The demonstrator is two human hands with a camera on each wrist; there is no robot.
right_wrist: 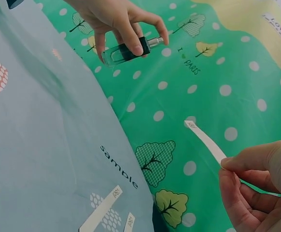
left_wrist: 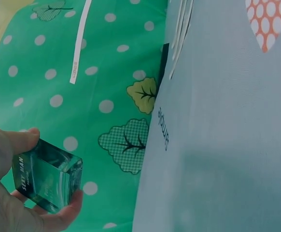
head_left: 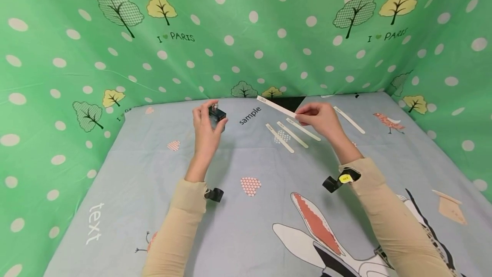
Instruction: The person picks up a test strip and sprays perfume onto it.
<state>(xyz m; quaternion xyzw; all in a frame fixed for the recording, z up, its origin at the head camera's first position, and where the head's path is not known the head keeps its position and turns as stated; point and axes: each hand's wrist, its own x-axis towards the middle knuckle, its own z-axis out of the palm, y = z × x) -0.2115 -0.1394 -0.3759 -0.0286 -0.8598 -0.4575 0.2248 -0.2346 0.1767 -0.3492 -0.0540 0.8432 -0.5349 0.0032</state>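
Note:
My left hand (head_left: 205, 134) holds a small dark glass perfume bottle (left_wrist: 49, 176) lettered "SEXY MAN" above the cloth. In the right wrist view its metal spray nozzle (right_wrist: 156, 42) shows, with the index fingertip at its top. My right hand (head_left: 322, 119) pinches one end of a white paper test strip (right_wrist: 205, 138) between thumb and finger. The strip's free, printed end points toward the bottle, with a gap between them. Three more paper strips (head_left: 293, 134) lie side by side on the cloth below my right hand, and another strip (head_left: 350, 121) lies farther right.
A grey-blue printed cloth (head_left: 134, 174) covers the table, with hearts, a rabbit and the words "sample" and "text". Green dotted curtains (head_left: 238, 29) stand behind and at both sides. A black patch (head_left: 293, 102) shows at the table's back edge.

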